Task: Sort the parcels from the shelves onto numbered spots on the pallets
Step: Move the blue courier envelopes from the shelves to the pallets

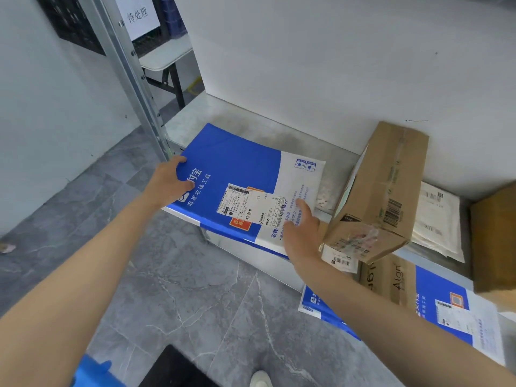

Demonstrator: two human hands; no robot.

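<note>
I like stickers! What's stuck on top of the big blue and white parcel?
The flat blue and white parcel carries white shipping labels over an orange sticker. The right hand covers part of its print.

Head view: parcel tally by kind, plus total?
Blue-and-white flat parcels: 2, one on the shelf under both hands, one on the lower level
Brown cardboard boxes: 3, tilted one, one at the right edge, printed one below
White padded mailers: 1
Total: 6
</note>
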